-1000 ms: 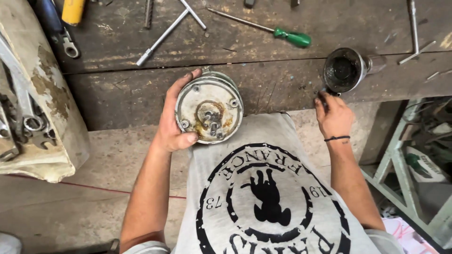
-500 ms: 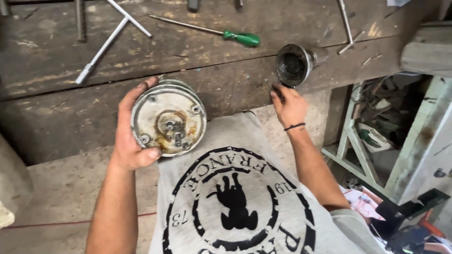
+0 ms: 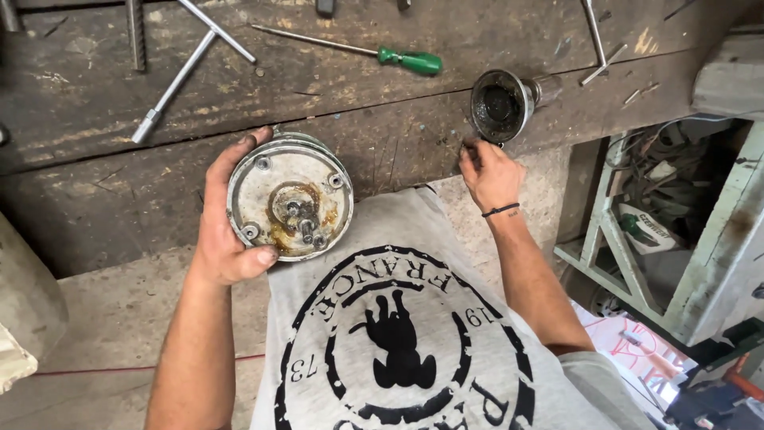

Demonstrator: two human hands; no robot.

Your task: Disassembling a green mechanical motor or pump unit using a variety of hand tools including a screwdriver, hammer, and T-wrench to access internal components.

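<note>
Green-handled screwdriver, grey rust-stained round motor cover, dark brown workbench, black wristband

A: Hidden or cut off around the round metal housing?
B: Its left rim, under the left hand. Above it, T-wrench top cropped; right hand fingertips indistinct.

I saw a dark, worn wooden workbench made of rough planks with a long crack between them. On it lay a green-handled screwdriver, pointing left, and a T-shaped metal wrench lying at a slant further left. Near the front edge sat a grimy round metal cup. A few thin metal rods rested just beyond it.
</note>
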